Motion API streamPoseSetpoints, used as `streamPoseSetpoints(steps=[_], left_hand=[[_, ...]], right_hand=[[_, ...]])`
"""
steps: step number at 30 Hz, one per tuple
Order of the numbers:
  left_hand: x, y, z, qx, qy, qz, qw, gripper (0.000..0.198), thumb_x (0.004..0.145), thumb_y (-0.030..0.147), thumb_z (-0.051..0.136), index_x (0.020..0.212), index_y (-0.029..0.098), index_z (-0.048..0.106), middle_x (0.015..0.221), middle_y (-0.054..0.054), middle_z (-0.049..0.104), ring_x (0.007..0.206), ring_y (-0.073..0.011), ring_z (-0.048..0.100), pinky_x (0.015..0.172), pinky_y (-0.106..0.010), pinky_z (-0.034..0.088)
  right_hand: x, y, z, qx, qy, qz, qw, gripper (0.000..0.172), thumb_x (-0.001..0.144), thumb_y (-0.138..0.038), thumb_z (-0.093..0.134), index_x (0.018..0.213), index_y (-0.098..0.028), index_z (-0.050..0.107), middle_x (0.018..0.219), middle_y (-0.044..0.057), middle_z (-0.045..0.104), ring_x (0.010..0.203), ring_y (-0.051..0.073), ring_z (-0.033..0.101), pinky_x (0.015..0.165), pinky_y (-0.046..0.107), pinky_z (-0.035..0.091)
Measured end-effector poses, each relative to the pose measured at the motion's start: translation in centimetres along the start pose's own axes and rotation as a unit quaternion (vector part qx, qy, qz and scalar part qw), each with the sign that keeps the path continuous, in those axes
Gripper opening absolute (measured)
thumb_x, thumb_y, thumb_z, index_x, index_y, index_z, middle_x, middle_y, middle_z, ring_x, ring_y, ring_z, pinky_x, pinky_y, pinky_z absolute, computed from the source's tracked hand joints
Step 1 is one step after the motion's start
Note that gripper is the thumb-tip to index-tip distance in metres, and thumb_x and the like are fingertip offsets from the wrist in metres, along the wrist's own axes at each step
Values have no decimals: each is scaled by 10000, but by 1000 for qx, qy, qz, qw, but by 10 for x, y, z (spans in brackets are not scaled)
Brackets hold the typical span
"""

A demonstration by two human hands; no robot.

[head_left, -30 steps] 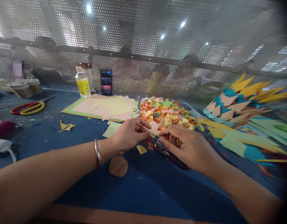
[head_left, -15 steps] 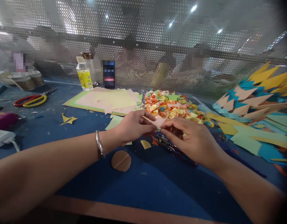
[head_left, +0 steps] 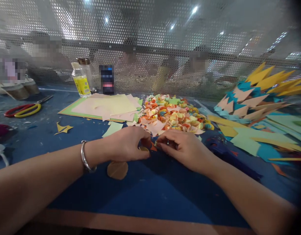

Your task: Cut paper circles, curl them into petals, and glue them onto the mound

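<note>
Pink paper [head_left: 154,126], just released, lies at the seven o'clock edge of the scrap pile [head_left: 176,116], seemingly set aside, while left fingers [head_left: 141,155] part loosely and right fingers [head_left: 168,149] nearly meet, any hold unclear.

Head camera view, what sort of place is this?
Probably a paper-craft workspace, though I can't tell whose. It shows in the heap of small cut paper pieces, the scissors with red and yellow handles, and the spiky layered paper piece.
</note>
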State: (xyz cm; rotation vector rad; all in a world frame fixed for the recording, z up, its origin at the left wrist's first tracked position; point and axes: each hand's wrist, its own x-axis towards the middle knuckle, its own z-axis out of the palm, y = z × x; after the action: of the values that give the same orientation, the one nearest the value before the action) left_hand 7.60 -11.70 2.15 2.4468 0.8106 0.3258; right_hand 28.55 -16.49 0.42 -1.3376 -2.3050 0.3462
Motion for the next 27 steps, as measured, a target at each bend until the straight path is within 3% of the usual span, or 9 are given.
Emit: streamPoseSetpoints(steps=[4, 12, 15, 20, 27], left_hand=[[-2, 0, 2, 9, 2, -11, 1000, 166, 680, 155, 572, 803, 173, 681, 717, -28, 656, 588, -128, 541, 531, -231, 347], [2, -4, -7, -19, 69, -23, 997, 88, 686, 171, 566, 734, 167, 640, 698, -25, 629, 606, -121, 554, 542, -225, 391], [3, -6, -6, -26, 104, 2, 994, 83, 681, 129, 555, 719, 160, 622, 719, -21, 621, 621, -112, 558, 563, -222, 413], [4, -11, 3, -7, 167, 58, 984, 135, 692, 77, 529, 761, 162, 608, 739, -2, 593, 648, -105, 549, 580, -221, 433], [2, -4, 9, 31, 201, 141, 969, 175, 742, 39, 521, 850, 162, 582, 818, -10, 580, 715, -100, 546, 649, -229, 465]], right_hand=[[-1, -3, -1, 6, -8, -1, 1000, 156, 887, -254, 529, 825, -183, 654, 752, 18, 638, 662, 130, 557, 596, 243, 400], [-3, -7, 5, 57, -56, 9, 997, 129, 869, -234, 548, 887, -183, 665, 774, 19, 635, 630, 114, 550, 569, 231, 414], [-2, -6, 4, 57, -64, 17, 996, 148, 873, -258, 549, 898, -186, 676, 783, 24, 649, 641, 120, 566, 576, 239, 422], [-2, -6, -1, 77, -12, 46, 996, 209, 894, -334, 530, 864, -192, 680, 782, 29, 660, 642, 127, 575, 564, 245, 424], [-1, -7, 0, 165, 26, 92, 982, 221, 877, -409, 563, 847, -210, 654, 747, 5, 660, 630, 130, 582, 544, 229, 438]])
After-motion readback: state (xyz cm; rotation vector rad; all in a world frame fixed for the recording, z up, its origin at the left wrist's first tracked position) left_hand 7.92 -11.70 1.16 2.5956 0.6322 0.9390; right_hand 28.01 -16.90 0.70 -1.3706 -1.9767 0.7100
